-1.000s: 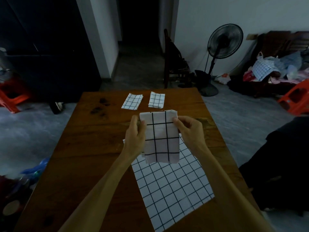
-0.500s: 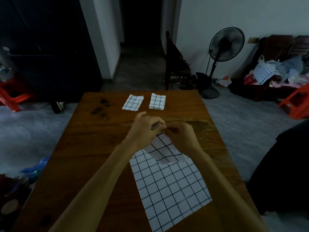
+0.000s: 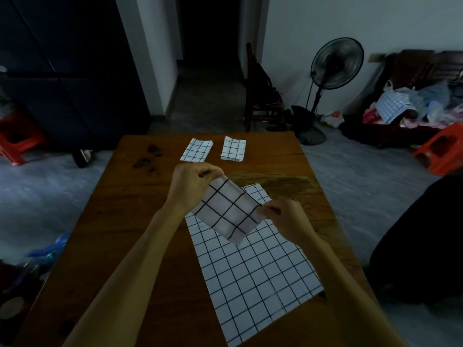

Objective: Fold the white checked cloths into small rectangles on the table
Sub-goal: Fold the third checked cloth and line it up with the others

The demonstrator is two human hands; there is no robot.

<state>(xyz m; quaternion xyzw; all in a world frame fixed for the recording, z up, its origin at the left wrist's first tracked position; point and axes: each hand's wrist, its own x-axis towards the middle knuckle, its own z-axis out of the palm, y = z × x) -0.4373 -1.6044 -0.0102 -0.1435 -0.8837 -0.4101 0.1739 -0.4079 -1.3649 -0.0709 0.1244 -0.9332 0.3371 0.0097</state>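
Note:
I hold a folded white checked cloth [image 3: 229, 209] above the wooden table [image 3: 112, 221], tilted diagonally. My left hand [image 3: 191, 186] pinches its upper left corner and my right hand [image 3: 288, 219] pinches its right edge. Under it a larger unfolded checked cloth [image 3: 255, 274] lies flat on the table in front of me. Two small folded checked cloths sit side by side near the far edge, one on the left [image 3: 197, 153] and one on the right [image 3: 233, 152].
Dark stains [image 3: 147, 159] mark the table's far left. Beyond the table stand a dark chair [image 3: 260, 96] and a floor fan [image 3: 333, 71]. Red stools [image 3: 443, 149] and a pile of clothes [image 3: 411, 103] are on the right.
The cloth hung upright between both hands, was then bunched low over the table, and is now held out again, tilted, with my right hand lower and further right.

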